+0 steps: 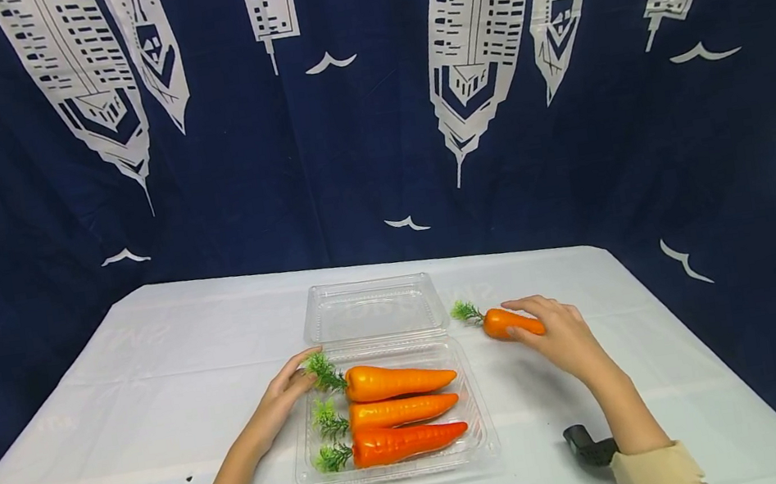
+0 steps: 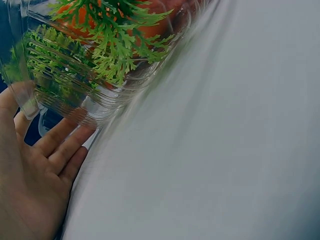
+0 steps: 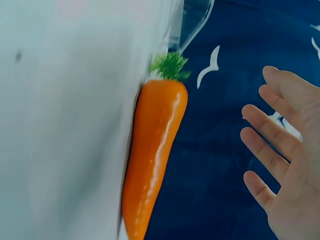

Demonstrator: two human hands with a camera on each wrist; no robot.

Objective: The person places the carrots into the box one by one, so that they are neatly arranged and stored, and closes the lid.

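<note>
My left hand (image 1: 285,399) touches the back left side of a clear plastic clamshell box (image 1: 484,427). In the left wrist view its fingers lie nearly straight against the ribbed wall, some seen through the plastic. Inside the box lie an orange carrot (image 1: 400,380), a middle carrot (image 1: 403,411) and a redder carrot (image 1: 410,442), green tops (image 1: 332,458) to the left. Right of the box a loose carrot (image 1: 502,323) lies on the table. My right hand (image 1: 560,335) reaches around it; the right wrist view shows that hand (image 3: 292,150) spread, apart from the carrot (image 3: 154,145).
The box's lid (image 1: 375,310) lies folded back behind it on the white table (image 1: 153,374). A dark blue curtain (image 1: 361,155) with white building prints hangs behind the far edge. A small dark speck (image 1: 189,478) lies at left.
</note>
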